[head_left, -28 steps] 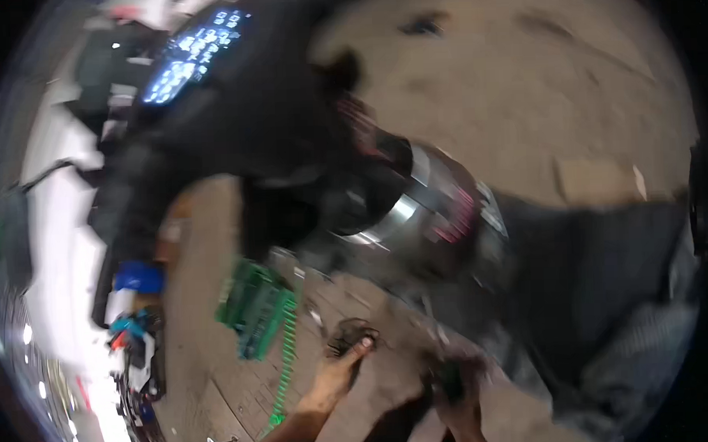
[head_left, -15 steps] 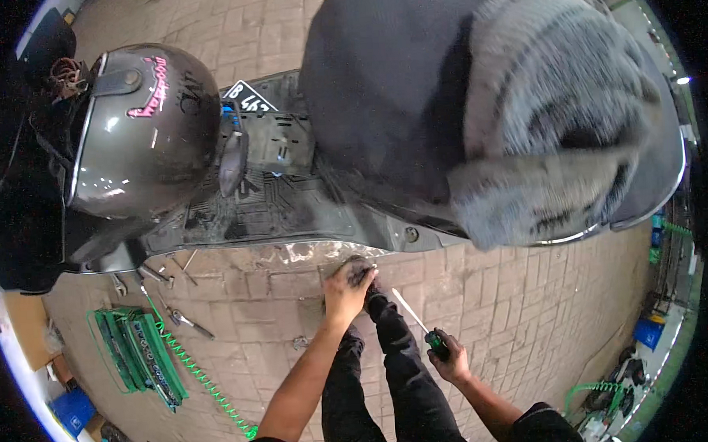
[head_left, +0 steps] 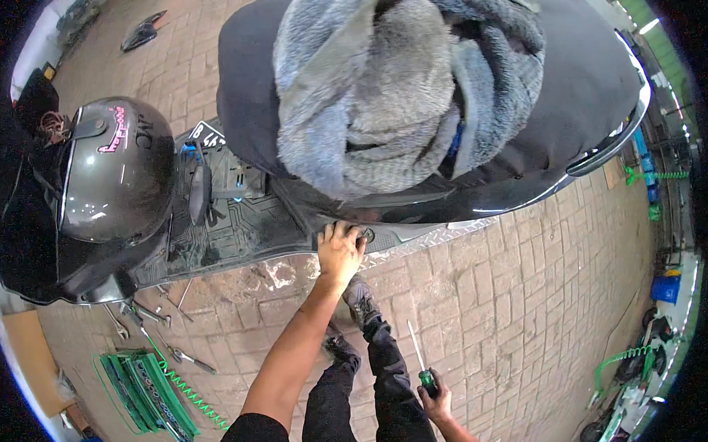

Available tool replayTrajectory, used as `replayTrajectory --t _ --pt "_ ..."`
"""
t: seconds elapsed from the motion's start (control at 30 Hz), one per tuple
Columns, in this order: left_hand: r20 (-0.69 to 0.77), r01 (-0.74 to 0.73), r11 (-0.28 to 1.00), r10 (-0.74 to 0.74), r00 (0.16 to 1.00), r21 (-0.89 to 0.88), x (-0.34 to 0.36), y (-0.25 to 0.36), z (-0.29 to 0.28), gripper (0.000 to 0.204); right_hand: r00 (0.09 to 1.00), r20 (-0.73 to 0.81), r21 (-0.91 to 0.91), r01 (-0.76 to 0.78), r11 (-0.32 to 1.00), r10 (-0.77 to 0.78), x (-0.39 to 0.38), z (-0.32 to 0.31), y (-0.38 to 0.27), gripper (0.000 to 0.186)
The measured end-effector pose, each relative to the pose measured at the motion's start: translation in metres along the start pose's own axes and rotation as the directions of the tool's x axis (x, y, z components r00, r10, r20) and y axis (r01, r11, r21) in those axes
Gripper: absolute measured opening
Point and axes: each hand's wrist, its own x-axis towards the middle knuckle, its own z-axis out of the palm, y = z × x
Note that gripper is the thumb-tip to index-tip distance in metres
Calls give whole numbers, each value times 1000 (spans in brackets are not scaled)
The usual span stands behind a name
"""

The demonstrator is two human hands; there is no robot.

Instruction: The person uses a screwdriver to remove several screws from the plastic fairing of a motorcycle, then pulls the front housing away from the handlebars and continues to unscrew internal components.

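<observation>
My left hand (head_left: 338, 254) lies on the lower side edge of a dark scooter (head_left: 245, 239), fingers stretched over the panel. Its thumb side is next to a small round fitting (head_left: 368, 234). Farther down on the right, my right hand (head_left: 438, 403) is closed round the green and black handle of a screwdriver (head_left: 427, 380). The long metal shank points up and away, apart from the scooter. A bunched grey-blue towel (head_left: 400, 79) rests on the scooter's black seat (head_left: 248, 92).
At the scooter's front sits a dark glossy helmet (head_left: 119, 182). A number plate (head_left: 209, 137) lies on the footboard. On the paved floor at left are several hand tools (head_left: 191, 361), a green toolbox (head_left: 146, 400) and a coiled green hose (head_left: 196, 398). My shoes (head_left: 362, 302) stand close to the scooter.
My left hand has moved from above my shoe onto the scooter's side edge. My right hand still holds the screwdriver, now lower in view. The whole view has shifted to the right.
</observation>
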Motion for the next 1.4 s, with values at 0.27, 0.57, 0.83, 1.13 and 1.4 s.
replayTrajectory --t 0.27,0.57,0.83,1.13,1.4 --pt "0 -79 982 81 997 174 -1 -2 11 20 994 -10 63 -106 992 107 7 -1 -16 57" --pt "199 -116 980 83 976 161 5 -4 4 28 999 -1 -46 36 998 -36 21 -6 -48 60" --pt "256 474 232 -605 754 -849 -18 -5 -48 16 848 123 -153 529 835 -515 74 -30 -187 49" --pt "165 -36 -268 -687 707 -963 2 -33 -193 19 516 279 -27 847 531 -810 131 -25 -330 42" --pt "1 -222 -162 -809 588 -961 -26 -52 -285 20 203 465 167 936 311 -862 126 3 -421 45"
